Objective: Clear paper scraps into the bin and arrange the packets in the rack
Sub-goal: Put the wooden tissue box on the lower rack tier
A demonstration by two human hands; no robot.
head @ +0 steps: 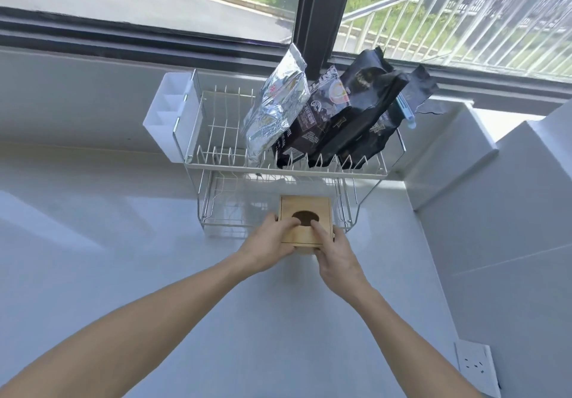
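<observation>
At the front of the rack's lower tier, both hands clasp a small wooden bin (305,221) with a square lid and a dark oval opening in its top. The left hand (268,246) wraps the box's left side, thumb lying on the lid beside the opening; the right hand (335,253) closes on the right near corner, its forefinger reaching onto the lid at the hole's edge. The box sits partly under the upper shelf of the white wire rack (288,168), which stands on a pale grey counter (123,243) below a window.

Up on the top tier, packets lean rightward between the prongs: a crinkled silver packet (274,110) on the left, then a dark packet (315,119) with a round orange-and-white emblem and white letters that seem to read "LIN", the rest too small to read, then black packets (368,103) with faint gold marks. A white divided caddy (171,113) hangs on the rack's left end. A wall socket (475,370) sits at lower right.
</observation>
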